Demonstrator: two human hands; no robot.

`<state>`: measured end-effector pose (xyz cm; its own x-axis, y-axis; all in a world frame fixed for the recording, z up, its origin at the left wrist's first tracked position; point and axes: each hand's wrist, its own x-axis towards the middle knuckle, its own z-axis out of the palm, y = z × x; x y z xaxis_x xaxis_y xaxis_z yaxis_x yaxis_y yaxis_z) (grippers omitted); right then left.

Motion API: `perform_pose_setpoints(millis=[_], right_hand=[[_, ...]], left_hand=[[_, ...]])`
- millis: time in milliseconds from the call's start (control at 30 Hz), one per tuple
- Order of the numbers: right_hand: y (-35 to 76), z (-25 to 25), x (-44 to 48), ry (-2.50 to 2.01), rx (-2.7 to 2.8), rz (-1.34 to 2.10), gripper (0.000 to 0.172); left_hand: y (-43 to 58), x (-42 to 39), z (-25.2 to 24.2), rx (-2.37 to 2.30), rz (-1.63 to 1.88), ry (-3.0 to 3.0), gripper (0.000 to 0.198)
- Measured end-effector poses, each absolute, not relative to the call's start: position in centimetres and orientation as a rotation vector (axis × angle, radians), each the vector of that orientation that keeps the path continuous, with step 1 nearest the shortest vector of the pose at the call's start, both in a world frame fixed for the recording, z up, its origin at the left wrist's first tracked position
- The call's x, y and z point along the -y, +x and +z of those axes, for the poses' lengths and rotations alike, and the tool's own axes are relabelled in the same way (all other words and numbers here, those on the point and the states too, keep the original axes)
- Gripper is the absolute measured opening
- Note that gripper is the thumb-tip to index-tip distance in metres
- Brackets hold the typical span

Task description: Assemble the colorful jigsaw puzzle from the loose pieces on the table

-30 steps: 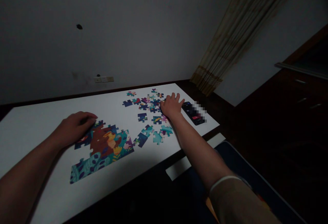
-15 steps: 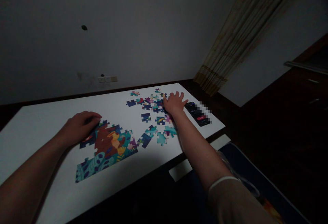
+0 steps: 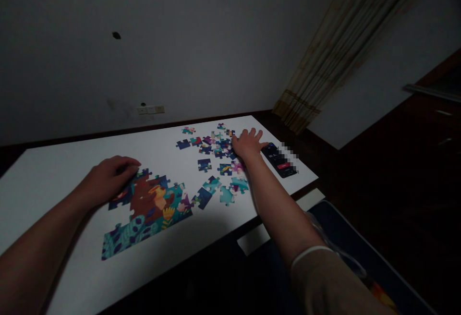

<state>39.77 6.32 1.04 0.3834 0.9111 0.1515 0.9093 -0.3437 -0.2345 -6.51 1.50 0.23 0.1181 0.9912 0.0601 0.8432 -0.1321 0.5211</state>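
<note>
A partly joined jigsaw puzzle (image 3: 151, 207) in teal, navy, brown and yellow lies on a white board (image 3: 61, 180). My left hand (image 3: 110, 176) rests curled on the puzzle's upper left edge, and its fingers hide whatever lies beneath them. Farther away, my right hand (image 3: 249, 144) lies flat with its fingers spread, at the right side of a scatter of loose puzzle pieces (image 3: 216, 154). It holds nothing visible. A black smartphone (image 3: 275, 160), partly pixelated, lies just beyond its fingertips.
A cream wall with a socket plate (image 3: 150, 110) stands behind the board. A striped curtain (image 3: 317, 60) hangs at the right corner. Dark wooden furniture (image 3: 432, 118) stands at the right, and a dark blue mat (image 3: 345, 228) lies below the board's near edge.
My right hand has shifted slightly right, closer to the phone. The left hand stays at the puzzle's edge. The view has turned slightly.
</note>
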Motion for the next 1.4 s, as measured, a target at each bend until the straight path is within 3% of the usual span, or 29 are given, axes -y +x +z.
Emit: perform_pose_setpoints(millis=[1400], right_hand=[[40.2, 1.7, -6.3, -2.4, 1.564, 0.028, 0.07]], left_hand=[[-6.8, -1.6, 0.1, -1.781, 0.558, 2.048, 0.058]])
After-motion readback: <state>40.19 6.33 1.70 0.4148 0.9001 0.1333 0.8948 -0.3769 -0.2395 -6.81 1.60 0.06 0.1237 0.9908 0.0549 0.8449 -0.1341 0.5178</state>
